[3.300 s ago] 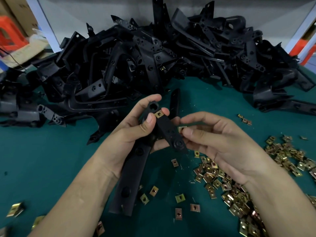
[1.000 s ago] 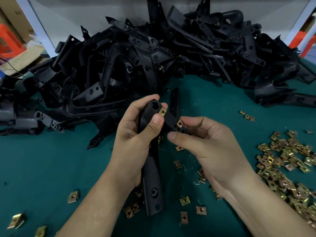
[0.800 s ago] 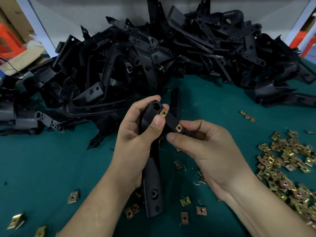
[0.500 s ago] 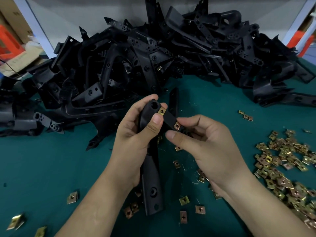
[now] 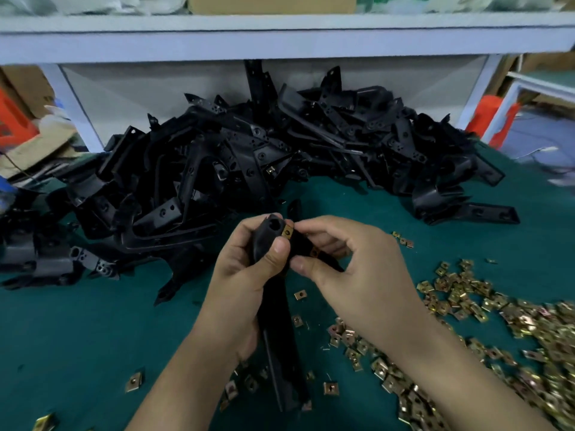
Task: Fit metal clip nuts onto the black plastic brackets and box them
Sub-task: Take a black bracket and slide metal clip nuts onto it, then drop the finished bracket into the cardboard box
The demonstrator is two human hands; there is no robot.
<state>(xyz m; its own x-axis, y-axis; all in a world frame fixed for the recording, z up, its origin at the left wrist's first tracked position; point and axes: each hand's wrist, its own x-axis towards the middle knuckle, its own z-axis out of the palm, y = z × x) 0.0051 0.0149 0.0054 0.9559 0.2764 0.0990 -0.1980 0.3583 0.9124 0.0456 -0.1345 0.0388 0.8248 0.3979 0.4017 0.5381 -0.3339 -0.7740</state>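
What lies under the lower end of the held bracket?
Loose clip nuts lie scattered on the green mat around the lower end of the bracket. Whatever sits directly beneath it, and beneath the left hand, is covered.

Left hand [image 5: 245, 276] curled in grip, thumb forward — right hand [image 5: 357, 275] pinching with thumb, forefinger.

Green-topped table [image 5: 93, 337], heaped black brackets [image 5: 249, 157] at back, loose clip nuts [image 5: 513, 325] (mostly right)
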